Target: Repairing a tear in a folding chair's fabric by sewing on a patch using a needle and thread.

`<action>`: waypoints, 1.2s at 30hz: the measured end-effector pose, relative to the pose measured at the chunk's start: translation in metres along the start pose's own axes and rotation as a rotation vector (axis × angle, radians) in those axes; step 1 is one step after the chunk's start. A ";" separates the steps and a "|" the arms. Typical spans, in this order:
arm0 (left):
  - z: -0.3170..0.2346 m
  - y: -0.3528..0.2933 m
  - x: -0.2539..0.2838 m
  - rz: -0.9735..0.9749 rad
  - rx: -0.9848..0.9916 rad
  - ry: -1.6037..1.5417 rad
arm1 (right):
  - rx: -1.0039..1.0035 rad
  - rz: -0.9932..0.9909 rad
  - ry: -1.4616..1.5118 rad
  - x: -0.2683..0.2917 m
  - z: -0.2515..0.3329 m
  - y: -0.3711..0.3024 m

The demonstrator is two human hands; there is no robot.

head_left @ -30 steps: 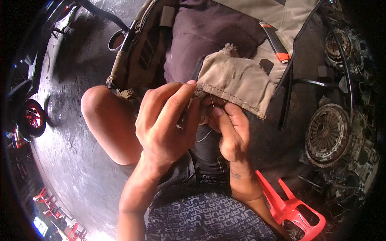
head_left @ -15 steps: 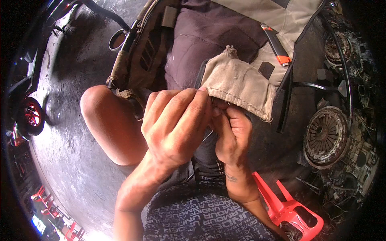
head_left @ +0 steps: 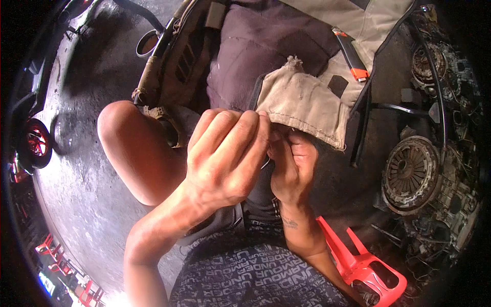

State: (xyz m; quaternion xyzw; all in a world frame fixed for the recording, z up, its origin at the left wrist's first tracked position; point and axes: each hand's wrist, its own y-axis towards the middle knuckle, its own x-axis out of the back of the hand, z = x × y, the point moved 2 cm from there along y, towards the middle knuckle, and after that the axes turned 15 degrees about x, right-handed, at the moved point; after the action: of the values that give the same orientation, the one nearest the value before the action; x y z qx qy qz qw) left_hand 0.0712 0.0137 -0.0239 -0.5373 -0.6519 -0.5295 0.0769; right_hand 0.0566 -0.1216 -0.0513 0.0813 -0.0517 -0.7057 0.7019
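Observation:
A tan fabric flap [head_left: 302,102] with a dark stitched seam and a frayed tip rises in front of me, part of a worn folding chair's cover. My left hand [head_left: 222,158] is closed, its fingertips pinching the flap's lower left corner. Close beside it, my right hand [head_left: 294,166] has its fingers curled under the flap's lower edge with the thumb pressed in. A short pale curved strand [head_left: 265,162] shows between my hands; whether it is thread or wire I cannot tell. The fingertips partly hide what is pinched there.
A black and orange utility knife [head_left: 351,55] lies on the tan fabric beyond the flap. Dark brown cloth [head_left: 271,46] spreads across the chair. To the right are a greasy clutch plate [head_left: 411,174] and other metal parts. A red plastic stool [head_left: 376,279] lies tipped at lower right.
The view has shifted slightly. My left wrist and forearm have swung a little to the left, while both hands stay at the flap's lower edge.

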 end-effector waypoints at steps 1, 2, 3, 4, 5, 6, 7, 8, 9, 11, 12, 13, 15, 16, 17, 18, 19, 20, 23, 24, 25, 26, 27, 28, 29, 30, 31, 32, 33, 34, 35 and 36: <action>0.000 0.000 0.000 0.000 -0.002 -0.013 | 0.014 0.003 0.003 0.000 0.002 0.001; 0.000 0.000 0.000 -0.001 -0.004 -0.025 | 0.013 0.005 0.002 0.000 0.001 0.001; 0.004 0.001 0.002 0.026 0.007 -0.049 | -0.035 -0.006 0.073 0.000 -0.002 0.001; 0.005 0.003 0.004 0.028 0.064 -0.043 | -0.081 -0.018 0.145 0.000 -0.004 0.002; 0.006 0.005 0.005 0.030 0.119 -0.038 | -0.080 -0.018 0.143 0.002 -0.003 0.003; 0.006 0.005 0.005 -0.003 0.187 -0.052 | -0.138 0.055 0.149 0.004 -0.001 0.004; 0.002 0.007 0.010 0.034 0.304 -0.036 | -0.196 0.128 0.154 0.004 -0.001 0.005; 0.002 0.006 0.010 0.037 0.318 -0.038 | -0.187 0.074 0.191 0.001 0.002 0.004; 0.003 0.005 0.010 0.041 0.333 -0.040 | -0.184 0.075 0.190 0.002 0.001 0.003; 0.001 0.006 0.008 0.045 0.336 -0.039 | -0.202 0.086 0.158 0.006 -0.003 -0.001; -0.001 0.006 0.008 0.052 0.337 -0.038 | -0.202 0.090 0.157 0.007 -0.004 -0.001; 0.000 0.006 0.008 0.052 0.338 -0.037 | -0.176 0.072 0.171 0.006 -0.004 0.000; 0.000 0.007 0.008 0.052 0.294 -0.065 | -0.150 0.054 0.186 0.005 -0.005 -0.001; 0.001 0.006 0.007 0.052 0.294 -0.066 | -0.123 0.040 0.156 0.005 -0.006 -0.003; 0.002 0.006 0.007 0.046 0.246 -0.063 | -0.095 0.025 0.126 0.005 -0.007 -0.004; 0.003 0.004 0.006 0.040 0.197 -0.060 | -0.095 0.024 0.125 0.004 -0.009 -0.005; 0.004 0.003 0.005 0.035 0.148 -0.058 | -0.084 0.017 0.125 0.004 -0.011 -0.005; 0.004 0.002 0.005 0.036 0.148 -0.060 | -0.073 0.009 0.125 0.004 -0.012 -0.005; 0.004 0.000 0.006 0.059 0.075 -0.105 | -0.060 0.031 0.117 0.002 -0.009 -0.001; 0.005 0.000 0.006 0.063 0.060 -0.101 | -0.061 0.029 0.117 0.001 -0.009 0.000; 0.005 -0.001 0.006 0.068 0.046 -0.097 | -0.057 0.023 0.119 -0.001 -0.009 0.001; 0.006 -0.001 0.005 0.071 0.047 -0.099 | -0.052 0.017 0.122 -0.001 -0.008 0.002; 0.008 -0.002 0.005 0.070 0.071 -0.101 | -0.054 0.016 0.121 -0.002 -0.005 0.002; 0.010 -0.002 0.005 0.067 0.091 -0.104 | -0.075 0.013 0.175 -0.003 -0.003 0.004; 0.009 -0.002 0.005 0.067 0.087 -0.106 | -0.096 0.011 0.229 -0.004 -0.001 0.005; 0.007 -0.001 0.005 0.063 0.142 -0.112 | -0.127 0.023 0.225 -0.002 -0.003 0.004; 0.006 -0.001 0.006 0.058 0.196 -0.118 | -0.125 0.020 0.224 0.000 -0.003 0.003; 0.006 -0.002 0.005 0.039 0.192 -0.124 | -0.112 0.042 0.196 0.003 -0.004 0.002; 0.006 -0.001 0.005 0.038 0.190 -0.126 | -0.099 0.064 0.167 0.004 -0.005 0.001; 0.006 0.000 0.006 0.049 0.179 -0.125 | -0.099 0.064 0.166 0.003 -0.003 0.001; 0.005 0.000 0.006 0.059 0.169 -0.124 | -0.104 0.027 0.168 0.001 -0.001 0.002; 0.005 0.000 0.005 0.059 0.169 -0.123 | -0.110 -0.008 0.169 0.001 0.000 0.002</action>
State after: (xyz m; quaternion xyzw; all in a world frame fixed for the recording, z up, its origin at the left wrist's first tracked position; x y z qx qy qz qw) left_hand 0.0713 0.0213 -0.0227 -0.5796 -0.6815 -0.4361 0.0973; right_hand 0.0590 -0.1222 -0.0509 0.1022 0.0469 -0.7011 0.7042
